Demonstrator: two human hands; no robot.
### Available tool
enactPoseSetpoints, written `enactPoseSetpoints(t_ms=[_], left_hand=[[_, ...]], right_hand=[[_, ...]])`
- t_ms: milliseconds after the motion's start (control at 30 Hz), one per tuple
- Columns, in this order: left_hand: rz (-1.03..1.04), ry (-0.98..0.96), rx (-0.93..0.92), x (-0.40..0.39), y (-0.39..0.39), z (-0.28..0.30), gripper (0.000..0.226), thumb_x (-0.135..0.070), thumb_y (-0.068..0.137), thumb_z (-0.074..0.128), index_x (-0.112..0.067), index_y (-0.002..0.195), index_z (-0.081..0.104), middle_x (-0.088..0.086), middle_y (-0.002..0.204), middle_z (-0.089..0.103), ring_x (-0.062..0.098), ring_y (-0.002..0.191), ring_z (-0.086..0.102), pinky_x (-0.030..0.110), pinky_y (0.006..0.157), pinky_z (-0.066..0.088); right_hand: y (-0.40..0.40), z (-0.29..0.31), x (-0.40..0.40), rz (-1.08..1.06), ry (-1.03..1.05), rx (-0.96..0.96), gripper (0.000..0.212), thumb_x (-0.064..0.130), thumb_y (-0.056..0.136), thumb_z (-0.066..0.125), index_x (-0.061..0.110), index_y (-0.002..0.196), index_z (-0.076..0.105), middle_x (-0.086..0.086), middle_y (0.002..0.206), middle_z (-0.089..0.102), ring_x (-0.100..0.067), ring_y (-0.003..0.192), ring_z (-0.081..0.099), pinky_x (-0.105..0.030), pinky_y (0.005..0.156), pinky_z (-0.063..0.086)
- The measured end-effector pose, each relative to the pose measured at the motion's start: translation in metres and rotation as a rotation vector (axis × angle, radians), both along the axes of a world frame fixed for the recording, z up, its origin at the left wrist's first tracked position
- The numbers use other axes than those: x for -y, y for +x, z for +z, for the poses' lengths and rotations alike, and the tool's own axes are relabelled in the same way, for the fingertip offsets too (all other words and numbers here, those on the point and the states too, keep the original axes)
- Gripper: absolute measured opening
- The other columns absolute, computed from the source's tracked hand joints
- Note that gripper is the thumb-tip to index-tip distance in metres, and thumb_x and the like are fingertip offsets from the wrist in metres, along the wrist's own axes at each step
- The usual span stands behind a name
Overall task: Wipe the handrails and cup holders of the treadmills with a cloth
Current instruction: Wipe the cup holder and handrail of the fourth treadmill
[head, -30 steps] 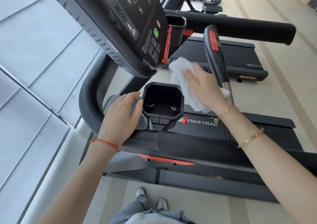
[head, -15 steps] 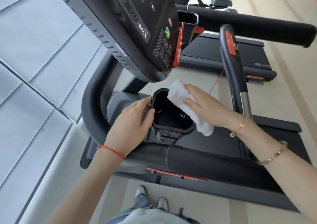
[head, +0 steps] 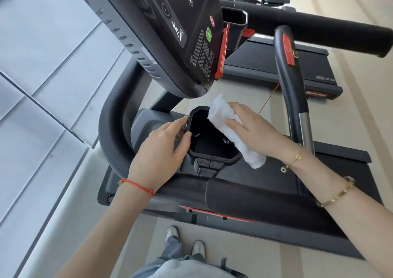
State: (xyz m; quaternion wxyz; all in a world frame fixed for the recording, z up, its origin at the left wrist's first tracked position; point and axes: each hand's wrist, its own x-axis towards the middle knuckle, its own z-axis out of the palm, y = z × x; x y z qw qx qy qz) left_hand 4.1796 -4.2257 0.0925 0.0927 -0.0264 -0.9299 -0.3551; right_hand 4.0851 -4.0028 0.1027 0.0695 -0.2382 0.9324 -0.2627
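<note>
Bright even daylight, soft shadows, wide-angle edge distortion.

The right hand [head: 253, 133] carried the cloth [head: 231, 133] from beyond the cup holder [head: 212, 156], near the upright grip, down onto the holder's right rim, one end hanging over the opening. The left hand [head: 161, 152] slid closer, its fingertips reaching the holder's left rim

We see a fluffy white terry cloth [head: 231, 133], a matt black plastic cup holder [head: 212, 157], a glossy console [head: 170, 22], and a handrail [head: 291, 82] with a shiny metal band
</note>
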Motion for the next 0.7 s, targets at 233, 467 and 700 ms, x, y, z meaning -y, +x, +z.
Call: enactPoseSetpoints(t_ms=[233, 467, 700], left_hand=[[0.001, 0.014, -0.014, 0.000, -0.001, -0.003, 0.043, -0.034, 0.097, 0.048, -0.022, 0.138, 0.053, -0.005, 0.107, 0.066, 0.010, 0.094, 0.062, 0.034, 0.086, 0.053], [-0.003, 0.002, -0.029, 0.000, 0.000, -0.004, 0.043, -0.034, 0.097, 0.048, -0.023, 0.138, 0.051, -0.008, 0.101, 0.066, 0.012, 0.092, 0.063, 0.032, 0.083, 0.054], [-0.014, -0.011, -0.019, -0.001, 0.000, -0.002, 0.043, -0.033, 0.098, 0.047, -0.021, 0.140, 0.050, -0.008, 0.099, 0.067, 0.010, 0.092, 0.063, 0.034, 0.085, 0.053]], right_hand=[[-0.004, 0.007, 0.025, -0.023, 0.070, -0.016, 0.026, 0.035, 0.102, 0.038, 0.020, 0.123, 0.044, 0.004, 0.106, 0.052, -0.021, 0.088, 0.051, -0.033, 0.067, 0.030], [0.066, -0.009, 0.016, -0.313, -0.186, 0.170, 0.058, 0.028, 0.103, 0.036, 0.019, 0.151, 0.006, -0.002, 0.133, 0.027, -0.013, 0.096, 0.034, -0.023, 0.076, 0.025], [0.009, 0.008, 0.016, -0.167, -0.109, 0.226, 0.040, 0.031, 0.104, 0.038, 0.017, 0.141, 0.033, -0.009, 0.131, 0.046, -0.021, 0.101, 0.051, -0.030, 0.077, 0.036]])
